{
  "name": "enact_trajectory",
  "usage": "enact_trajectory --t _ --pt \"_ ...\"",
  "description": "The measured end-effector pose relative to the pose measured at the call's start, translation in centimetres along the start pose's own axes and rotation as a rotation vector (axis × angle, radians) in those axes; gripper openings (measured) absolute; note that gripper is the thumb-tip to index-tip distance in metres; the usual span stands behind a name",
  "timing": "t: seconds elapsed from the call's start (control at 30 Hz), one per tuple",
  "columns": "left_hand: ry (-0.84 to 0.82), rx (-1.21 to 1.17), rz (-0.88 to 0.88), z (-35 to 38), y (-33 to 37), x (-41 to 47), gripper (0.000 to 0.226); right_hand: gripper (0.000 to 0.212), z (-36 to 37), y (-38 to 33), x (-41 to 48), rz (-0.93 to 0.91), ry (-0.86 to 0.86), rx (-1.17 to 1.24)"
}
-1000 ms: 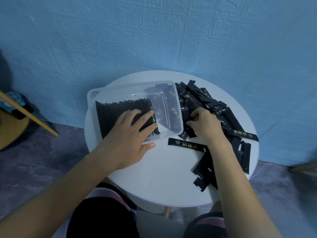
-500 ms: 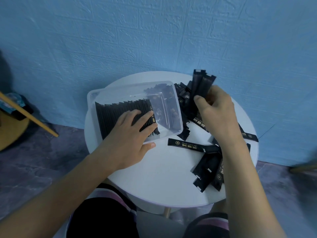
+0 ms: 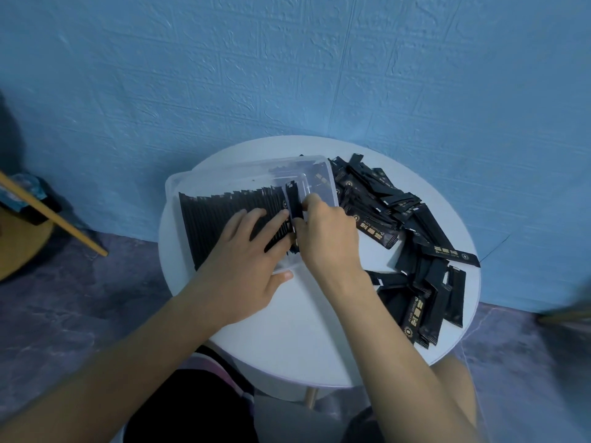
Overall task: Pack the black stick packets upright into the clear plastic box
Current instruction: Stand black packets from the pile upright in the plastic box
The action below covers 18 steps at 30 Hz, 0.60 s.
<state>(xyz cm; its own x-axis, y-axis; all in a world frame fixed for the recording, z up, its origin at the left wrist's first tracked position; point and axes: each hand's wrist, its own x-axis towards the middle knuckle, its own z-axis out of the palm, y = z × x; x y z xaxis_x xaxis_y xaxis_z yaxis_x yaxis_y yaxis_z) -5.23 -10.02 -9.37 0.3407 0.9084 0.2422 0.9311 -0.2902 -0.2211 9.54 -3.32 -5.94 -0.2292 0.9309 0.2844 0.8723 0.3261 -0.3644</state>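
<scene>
White round table (image 3: 287, 330), blue wall (image 3: 287, 75).
Clear plastic box (image 3: 224, 174) at 10 o'clock; left hand (image 3: 246, 266), fingers spread straight, presses its upright row (image 3: 217, 212); right hand (image 3: 326, 238) pinches a packet (image 3: 294, 199), possibly two, at its 3 o'clock end; loose pile (image 3: 415, 251) at 3 o'clock.

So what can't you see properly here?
All head view:
- How many packets the right hand pinches: its grip covers them.
- The packed row's near ends: under the left hand.
- Most gold print on the loose packets: too small.
- The blurred shape at the right edge: cut off.
</scene>
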Motion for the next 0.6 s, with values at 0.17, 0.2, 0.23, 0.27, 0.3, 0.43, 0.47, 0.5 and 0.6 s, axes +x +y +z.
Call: enact_trajectory --t 0.17,0.2,0.23,0.27,0.3,0.43,0.47,0.5,0.6 --pt "-0.007 0.005 0.003 -0.03 -0.08 0.01 0.060 0.023 -0.12 0.76 0.42 0.005 -0.088 0.021" --pt "-0.006 0.003 0.004 -0.03 -0.10 0.00 0.060 0.022 -0.12 0.86 0.43 0.010 -0.095 0.027" --pt "-0.005 -0.001 0.004 -0.03 -0.12 -0.01 0.060 0.020 -0.09 0.91 0.45 0.012 -0.098 0.025" --pt "-0.005 -0.001 0.003 -0.03 -0.12 -0.03 0.060 0.018 -0.09 0.93 0.45 0.011 -0.099 0.018" --pt "-0.007 0.002 0.003 -0.02 -0.12 -0.06 0.061 0.017 -0.08 0.94 0.47 0.011 -0.101 0.012" --pt "-0.007 0.007 0.007 0.03 -0.11 -0.04 0.061 0.014 0.00 0.88 0.68 0.015 -0.095 0.016" --pt "-0.006 0.006 0.007 0.03 -0.10 -0.03 0.061 0.014 0.09 0.82 0.68 0.017 -0.089 0.019" --pt "-0.008 0.006 0.006 0.03 -0.08 -0.02 0.061 0.015 0.18 0.78 0.67 0.016 -0.082 0.023" --pt "-0.011 0.012 0.003 0.09 -0.12 -0.07 0.061 0.019 0.45 0.72 0.65 0.021 -0.072 0.041"
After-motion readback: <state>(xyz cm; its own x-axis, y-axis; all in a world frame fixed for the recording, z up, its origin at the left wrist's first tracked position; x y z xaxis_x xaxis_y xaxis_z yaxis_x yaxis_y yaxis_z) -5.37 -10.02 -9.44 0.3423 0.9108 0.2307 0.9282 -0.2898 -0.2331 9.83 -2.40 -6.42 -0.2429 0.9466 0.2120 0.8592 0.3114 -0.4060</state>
